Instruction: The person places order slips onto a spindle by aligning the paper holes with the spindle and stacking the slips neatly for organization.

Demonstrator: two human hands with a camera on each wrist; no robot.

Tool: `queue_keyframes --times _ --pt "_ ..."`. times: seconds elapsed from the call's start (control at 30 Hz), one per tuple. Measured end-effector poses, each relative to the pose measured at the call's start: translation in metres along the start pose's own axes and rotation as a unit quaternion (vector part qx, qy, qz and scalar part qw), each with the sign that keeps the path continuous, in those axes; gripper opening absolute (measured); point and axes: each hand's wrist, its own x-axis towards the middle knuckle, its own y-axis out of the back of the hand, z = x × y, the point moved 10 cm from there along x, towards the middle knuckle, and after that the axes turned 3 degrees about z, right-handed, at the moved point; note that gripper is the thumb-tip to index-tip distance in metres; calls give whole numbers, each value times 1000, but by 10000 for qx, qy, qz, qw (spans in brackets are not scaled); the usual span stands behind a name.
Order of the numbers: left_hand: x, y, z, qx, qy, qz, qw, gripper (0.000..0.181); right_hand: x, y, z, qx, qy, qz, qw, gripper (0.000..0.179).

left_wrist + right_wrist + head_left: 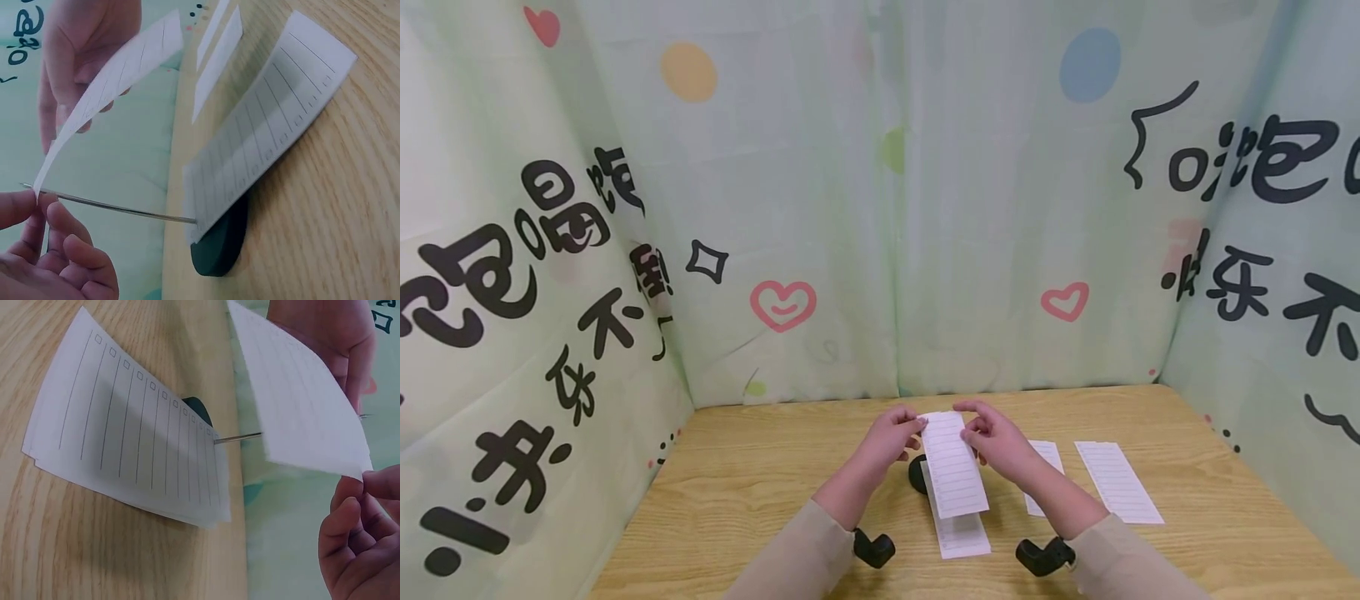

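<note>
A dark round base [219,250] on the table carries a thin upright metal spike [125,209]. Several lined sheets [131,425] with small checkboxes lie stacked low on this spike. Higher up, another lined sheet [955,467] is level with the spike's upper end, whose tip shows past the sheet; whether it pierces the paper is hard to tell. My left hand [887,435] pinches this sheet at its upper left corner between thumb and fingertip. At the sheet's right edge, my right hand [998,442] pinches it with the thumb and fingers.
To the right on the wooden table [737,500] lie two piles of similar lined paper, a nearer pile [1047,458] partly behind the right forearm and a farther pile [1118,482]. A printed curtain [895,250] encloses the table's back and sides.
</note>
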Motion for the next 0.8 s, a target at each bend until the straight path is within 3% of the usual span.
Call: queue_keyframes --times 0.5,0.8 --pt "10 -4 -27 1015 7 -7 9948 15 -1 -11 28 -299 -167 -238 9991 39" --pt "14 -6 -45 1712 115 78 9851 14 -4 -22 43 -466 -183 -444 9978 41"
